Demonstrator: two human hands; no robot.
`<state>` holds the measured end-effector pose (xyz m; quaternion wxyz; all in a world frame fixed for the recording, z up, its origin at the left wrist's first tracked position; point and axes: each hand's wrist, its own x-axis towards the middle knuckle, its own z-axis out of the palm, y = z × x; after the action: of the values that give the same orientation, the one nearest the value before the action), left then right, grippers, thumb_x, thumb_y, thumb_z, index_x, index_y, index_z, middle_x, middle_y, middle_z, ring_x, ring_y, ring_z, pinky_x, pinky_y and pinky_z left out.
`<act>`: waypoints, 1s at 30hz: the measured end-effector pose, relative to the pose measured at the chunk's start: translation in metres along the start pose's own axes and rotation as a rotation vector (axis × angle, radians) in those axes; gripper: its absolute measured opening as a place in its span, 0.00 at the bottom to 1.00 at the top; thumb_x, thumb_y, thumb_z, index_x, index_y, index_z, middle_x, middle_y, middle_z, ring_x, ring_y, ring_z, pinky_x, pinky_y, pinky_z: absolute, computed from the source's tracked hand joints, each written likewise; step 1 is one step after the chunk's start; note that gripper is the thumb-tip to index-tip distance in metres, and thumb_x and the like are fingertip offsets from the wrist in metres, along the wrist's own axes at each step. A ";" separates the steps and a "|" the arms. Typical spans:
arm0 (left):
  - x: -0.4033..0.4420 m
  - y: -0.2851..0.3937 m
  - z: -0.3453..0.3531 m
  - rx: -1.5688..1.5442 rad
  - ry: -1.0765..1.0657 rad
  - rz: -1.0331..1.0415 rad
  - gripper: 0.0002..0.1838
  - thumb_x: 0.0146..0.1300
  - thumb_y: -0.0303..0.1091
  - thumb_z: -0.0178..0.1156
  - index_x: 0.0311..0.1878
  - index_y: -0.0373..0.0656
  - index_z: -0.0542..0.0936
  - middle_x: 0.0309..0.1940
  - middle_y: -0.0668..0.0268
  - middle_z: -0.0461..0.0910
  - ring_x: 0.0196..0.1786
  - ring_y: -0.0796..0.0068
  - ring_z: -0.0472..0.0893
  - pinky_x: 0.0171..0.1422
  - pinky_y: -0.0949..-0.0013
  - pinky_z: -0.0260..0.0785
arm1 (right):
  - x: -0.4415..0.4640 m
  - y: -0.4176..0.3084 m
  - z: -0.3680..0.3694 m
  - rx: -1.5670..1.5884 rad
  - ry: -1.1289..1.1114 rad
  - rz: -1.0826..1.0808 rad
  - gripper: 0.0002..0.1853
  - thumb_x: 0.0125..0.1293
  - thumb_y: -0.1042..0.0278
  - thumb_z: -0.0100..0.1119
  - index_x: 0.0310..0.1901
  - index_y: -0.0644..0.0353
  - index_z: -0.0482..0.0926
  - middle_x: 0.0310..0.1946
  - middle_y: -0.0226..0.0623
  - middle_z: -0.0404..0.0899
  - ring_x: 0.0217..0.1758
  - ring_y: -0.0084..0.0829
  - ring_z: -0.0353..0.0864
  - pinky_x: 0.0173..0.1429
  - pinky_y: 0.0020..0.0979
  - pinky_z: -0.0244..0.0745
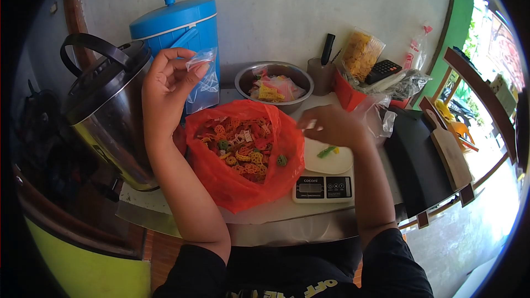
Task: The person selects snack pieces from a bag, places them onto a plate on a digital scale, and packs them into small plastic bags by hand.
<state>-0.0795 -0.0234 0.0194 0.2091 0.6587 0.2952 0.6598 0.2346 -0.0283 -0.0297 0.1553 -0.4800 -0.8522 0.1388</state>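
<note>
Raised at the left, my left hand pinches a small clear plastic bag between thumb and fingers. My right hand is smeared by motion above the scale, near the right edge of an orange-red plastic bag; whether it holds anything does not show. That bag gapes upward, full of coloured dry crackers, many of them wheel-shaped. To its right stands a white digital kitchen scale with small green and yellow pieces on its plate.
Behind the open bag sits a metal bowl with filled plastic packets. A blue lidded container and a steel jug stand left. At the right are a red basket, a calculator and a wooden cutting board.
</note>
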 end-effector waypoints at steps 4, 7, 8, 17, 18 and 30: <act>0.000 0.001 0.001 -0.015 -0.001 -0.009 0.16 0.59 0.30 0.70 0.47 0.39 0.76 0.36 0.64 0.84 0.39 0.81 0.81 0.46 0.77 0.71 | 0.034 -0.038 0.069 0.200 0.004 -0.302 0.12 0.61 0.67 0.61 0.47 0.51 0.84 0.45 0.36 0.84 0.48 0.38 0.83 0.51 0.38 0.78; -0.002 0.002 -0.003 0.001 0.000 -0.025 0.16 0.59 0.30 0.70 0.46 0.39 0.75 0.37 0.63 0.84 0.39 0.81 0.81 0.46 0.77 0.71 | 0.072 -0.055 0.119 0.109 0.027 -0.420 0.13 0.60 0.68 0.59 0.47 0.51 0.84 0.44 0.37 0.83 0.49 0.42 0.80 0.55 0.42 0.75; -0.002 0.002 -0.004 0.000 0.001 -0.029 0.16 0.59 0.30 0.70 0.46 0.39 0.75 0.37 0.63 0.84 0.39 0.81 0.81 0.46 0.77 0.71 | 0.082 -0.057 0.130 0.099 0.027 -0.462 0.13 0.60 0.69 0.59 0.47 0.52 0.84 0.44 0.38 0.83 0.50 0.43 0.79 0.57 0.43 0.74; -0.002 0.003 -0.005 -0.012 -0.002 -0.032 0.16 0.59 0.30 0.70 0.46 0.39 0.75 0.36 0.63 0.84 0.39 0.81 0.81 0.46 0.77 0.71 | 0.088 -0.052 0.103 0.244 -0.128 -0.298 0.16 0.58 0.71 0.66 0.50 0.57 0.81 0.44 0.38 0.83 0.46 0.35 0.84 0.49 0.35 0.78; -0.002 0.003 -0.003 -0.006 -0.008 -0.031 0.16 0.59 0.30 0.70 0.46 0.39 0.75 0.36 0.63 0.84 0.39 0.81 0.81 0.47 0.77 0.71 | 0.082 -0.049 0.093 0.415 -0.108 -0.268 0.16 0.60 0.70 0.66 0.50 0.58 0.81 0.44 0.37 0.83 0.44 0.32 0.84 0.49 0.34 0.77; -0.003 -0.004 0.060 0.096 -0.254 -0.058 0.15 0.60 0.29 0.69 0.47 0.39 0.75 0.34 0.65 0.84 0.37 0.80 0.81 0.44 0.76 0.71 | -0.016 0.050 -0.014 0.345 -0.072 -0.012 0.11 0.67 0.69 0.60 0.49 0.59 0.81 0.37 0.33 0.86 0.42 0.24 0.84 0.46 0.28 0.77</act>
<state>-0.0202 -0.0156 0.0116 0.2322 0.7374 0.3163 0.5498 0.2871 -0.0160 -0.0385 0.2055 -0.4359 -0.8235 0.2992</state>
